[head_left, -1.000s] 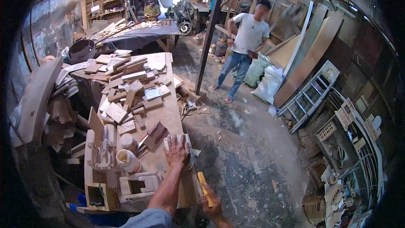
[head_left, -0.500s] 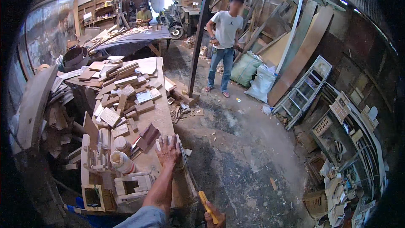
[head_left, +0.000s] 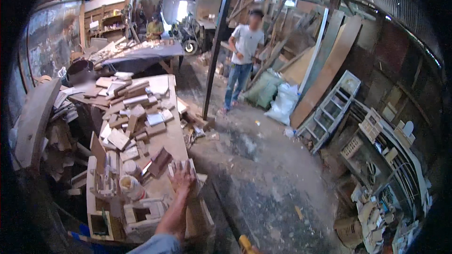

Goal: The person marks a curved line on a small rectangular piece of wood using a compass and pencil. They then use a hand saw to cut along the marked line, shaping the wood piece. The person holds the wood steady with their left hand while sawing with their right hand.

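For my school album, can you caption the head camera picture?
Left hand on a wood piece on the table, yellow handle below, wood blocks piled beyond.

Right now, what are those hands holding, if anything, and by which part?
The right hand, mostly out of view, holds a long-bladed tool by its yellow handle. The left hand lies spread on a piece of wood.

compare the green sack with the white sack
The green sack is dull green; the white sack is pale. The green sack looks wider than the white sack. The white sack sits closer to the ladder than the green sack. Both bulge on the floor.
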The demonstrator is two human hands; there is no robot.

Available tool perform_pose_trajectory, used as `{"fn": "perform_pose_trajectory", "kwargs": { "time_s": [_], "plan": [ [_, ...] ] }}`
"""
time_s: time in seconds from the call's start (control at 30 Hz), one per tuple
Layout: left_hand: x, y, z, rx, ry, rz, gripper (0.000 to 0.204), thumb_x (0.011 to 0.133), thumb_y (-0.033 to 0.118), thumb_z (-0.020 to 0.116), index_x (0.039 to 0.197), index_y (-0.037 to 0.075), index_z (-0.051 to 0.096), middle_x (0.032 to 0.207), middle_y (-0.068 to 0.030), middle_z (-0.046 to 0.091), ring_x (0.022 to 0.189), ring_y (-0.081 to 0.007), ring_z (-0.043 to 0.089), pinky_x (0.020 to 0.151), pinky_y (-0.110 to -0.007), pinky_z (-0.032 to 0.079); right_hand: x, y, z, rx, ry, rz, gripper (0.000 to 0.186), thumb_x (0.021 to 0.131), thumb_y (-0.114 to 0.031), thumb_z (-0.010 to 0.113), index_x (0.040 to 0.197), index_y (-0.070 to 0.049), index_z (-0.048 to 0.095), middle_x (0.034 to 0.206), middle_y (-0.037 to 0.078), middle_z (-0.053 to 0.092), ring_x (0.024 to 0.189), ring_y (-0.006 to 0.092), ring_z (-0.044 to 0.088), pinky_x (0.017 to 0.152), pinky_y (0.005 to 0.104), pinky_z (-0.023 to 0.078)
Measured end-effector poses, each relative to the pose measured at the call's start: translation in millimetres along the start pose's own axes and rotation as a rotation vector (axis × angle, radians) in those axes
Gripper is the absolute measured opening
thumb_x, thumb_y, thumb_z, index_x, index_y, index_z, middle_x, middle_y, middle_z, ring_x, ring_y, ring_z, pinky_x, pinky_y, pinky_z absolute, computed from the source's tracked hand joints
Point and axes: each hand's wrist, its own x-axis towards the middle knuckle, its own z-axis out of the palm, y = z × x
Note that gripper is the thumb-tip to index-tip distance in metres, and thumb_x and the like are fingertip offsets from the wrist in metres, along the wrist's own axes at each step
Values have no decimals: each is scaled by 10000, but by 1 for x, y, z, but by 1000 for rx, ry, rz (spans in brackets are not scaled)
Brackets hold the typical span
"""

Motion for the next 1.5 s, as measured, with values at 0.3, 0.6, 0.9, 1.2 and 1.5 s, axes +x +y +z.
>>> {"fn": "perform_pose_trajectory", "kwargs": {
  "time_s": [0.3,0.6,0.9,1.2,1.5],
  "plan": [
    [-4,29,-17,39,73,218,563,901,499,581,1358,171,555,1456,-135,446,1429,-338,305,1119,-621,244,22,-22,-4,222,42,70,519,998,-329,579,1413,-31,491,871,56,656,674,116,592,641,281,508],
    [11,-73,16,117,138,298,616,905,497,553,1483,326,430,1595,-160,277,1489,-422,155,1107,-727,185,18,1,27,1211,-544,526,508,1004,-330,567,1392,-9,504,839,44,630,655,117,566,628,275,484],
    [-9,-11,-29,-34,-90,90,552,903,534,554,1426,366,508,1599,-135,291,1484,-434,178,1058,-748,235,106,-10,52,28,58,-275,516,1010,-342,559,1378,16,518,777,8,590,617,86,522,577,254,435],
    [-26,-65,32,-453,21,253,659,880,425,587,1482,194,451,1613,-108,281,1501,-330,209,1117,-694,190,148,10,94,-144,86,-459,528,1015,-355,551,1364,41,531,716,-28,549,579,55,478,526,233,387],
    [-15,-8,-1,56,-27,41,533,946,535,496,1443,342,495,1590,-91,333,1495,-346,221,1051,-651,321,184,-18,125,54,109,-379,502,1025,-320,556,1411,-3,506,687,-70,485,541,20,399,487,208,352]
  ]
}}
